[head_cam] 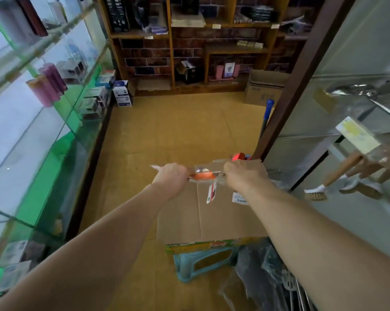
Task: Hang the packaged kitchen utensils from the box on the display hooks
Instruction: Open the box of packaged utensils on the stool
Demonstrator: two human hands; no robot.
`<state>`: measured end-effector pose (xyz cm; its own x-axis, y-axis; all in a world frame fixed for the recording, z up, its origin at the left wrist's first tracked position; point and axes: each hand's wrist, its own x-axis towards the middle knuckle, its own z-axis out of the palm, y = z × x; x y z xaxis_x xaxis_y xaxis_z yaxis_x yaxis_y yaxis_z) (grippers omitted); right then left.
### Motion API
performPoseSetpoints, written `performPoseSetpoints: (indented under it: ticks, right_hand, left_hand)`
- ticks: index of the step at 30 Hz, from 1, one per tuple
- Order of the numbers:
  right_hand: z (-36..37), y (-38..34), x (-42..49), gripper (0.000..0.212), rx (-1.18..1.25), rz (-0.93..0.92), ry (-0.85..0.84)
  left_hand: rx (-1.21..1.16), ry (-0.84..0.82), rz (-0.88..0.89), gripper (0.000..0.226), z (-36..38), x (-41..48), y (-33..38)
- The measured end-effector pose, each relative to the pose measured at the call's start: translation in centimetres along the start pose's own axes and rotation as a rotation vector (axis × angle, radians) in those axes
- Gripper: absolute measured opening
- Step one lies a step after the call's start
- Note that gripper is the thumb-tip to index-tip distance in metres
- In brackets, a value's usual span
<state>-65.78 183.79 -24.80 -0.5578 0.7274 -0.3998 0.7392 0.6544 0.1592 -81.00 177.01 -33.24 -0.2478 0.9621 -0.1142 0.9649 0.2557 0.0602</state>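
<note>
Both hands hold one packaged kitchen utensil (204, 176), an orange-handled tool in clear plastic with a small tag hanging below it. My left hand (171, 177) grips its left end and my right hand (241, 175) grips its right end. The package is held level above the cardboard box (212, 216), whose flaps are folded open toward me. The box sits on a light blue plastic stool (203, 259). Packaged utensils with wooden handles (344, 169) and a metal ladle (355, 90) hang on the display panel at the right.
A glass display case (44, 122) with boxed goods and cylinders runs along the left. Wooden shelves (189, 41) fill the far wall, with a cardboard carton (263, 88) on the floor. A blue-handled mop (267, 115) leans by the brown post. Plastic-wrapped metal utensils (277, 277) lie at lower right.
</note>
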Motion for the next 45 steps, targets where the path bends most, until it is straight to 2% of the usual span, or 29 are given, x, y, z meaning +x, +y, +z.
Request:
performPoseSetpoints:
  ticks: [7,9,11,15,23,28,32,37,42,45]
  right_hand:
    - [3.1,-1.2,5.3,0.030,0.045,0.076,-0.031]
    - [4.7,-1.6,6.6,0.028,0.099,0.102,-0.044]
    - [6.2,-1.8,7.5,0.029,0.140,0.136,-0.047]
    - [8.9,-2.6,8.7,0.033,0.171,0.187,-0.050]
    - [12.4,-4.9,9.7,0.031,0.244,0.210,-0.200]
    - [14.0,-6.1,9.7,0.033,0.235,0.205,-0.277]
    - [14.8,-6.6,9.6,0.036,0.248,0.208,-0.288]
    - [15.6,-7.0,9.7,0.038,0.244,0.218,-0.302]
    - [16.3,-7.1,9.8,0.032,0.213,0.158,-0.264]
    - [16.4,-7.1,9.8,0.034,0.194,0.143,-0.265]
  left_hand:
    - [-0.084,0.030,0.184,0.026,4.1,2.2,-2.1]
    - [-0.103,0.132,0.278,0.021,5.3,2.3,-2.4]
    - [-0.112,0.158,0.360,0.030,6.8,2.3,-3.2]
    - [-0.055,0.085,0.436,0.035,10.2,1.9,-5.0]
    - [0.184,-0.006,0.565,0.037,12.5,1.7,-6.3]
    - [0.262,-0.054,0.636,0.026,12.1,1.9,-5.1]
    - [0.415,-0.120,0.679,0.038,12.9,2.1,-4.6]
    - [0.510,-0.208,0.602,0.024,12.9,1.8,-3.3]
    - [0.387,-0.272,0.405,0.050,13.7,1.7,-1.9]
    - [0.364,-0.277,0.385,0.047,13.8,1.7,-1.2]
